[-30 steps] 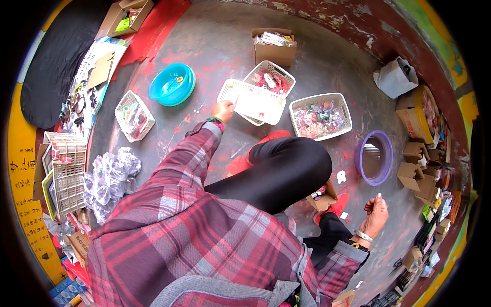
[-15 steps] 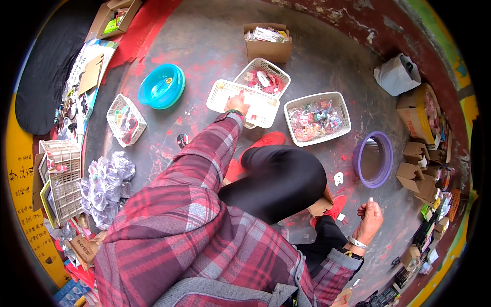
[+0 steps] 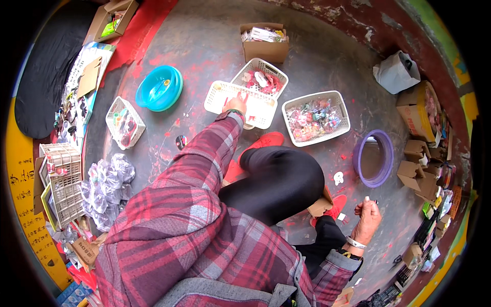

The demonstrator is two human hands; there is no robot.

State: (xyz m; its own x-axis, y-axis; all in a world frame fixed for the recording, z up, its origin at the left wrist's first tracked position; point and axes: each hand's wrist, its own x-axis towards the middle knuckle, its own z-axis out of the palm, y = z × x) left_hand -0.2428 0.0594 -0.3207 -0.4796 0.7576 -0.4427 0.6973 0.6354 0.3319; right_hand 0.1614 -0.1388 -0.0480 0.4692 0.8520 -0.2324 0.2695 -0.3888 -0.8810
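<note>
I crouch on a paint-stained concrete floor in a red plaid shirt and black trousers. My left arm stretches forward and my left hand (image 3: pixel 236 104) rests in a flat white basket (image 3: pixel 215 101), fingers among small red pieces; its grip is hidden. Just behind it stands a second white basket (image 3: pixel 279 78) with red and white pieces. To its right sits a third basket (image 3: pixel 289 105) full of colourful packets. My right hand (image 3: pixel 367 215) is low at my right side, curled with a small white piece at the fingertips.
A blue bowl (image 3: pixel 159 88) and a small white basket (image 3: pixel 115 109) lie to the left, a cardboard box (image 3: pixel 265 49) at the back. A purple ring-shaped basin (image 3: pixel 382 171), a white bag (image 3: pixel 396 72) and cartons line the right wall. Clear plastic bags (image 3: pixel 105 187) and white crates (image 3: pixel 59 176) sit left.
My left hand has travelled from the flat basket's left end to its middle as I lean forward. My right hand stays curled at my side.
</note>
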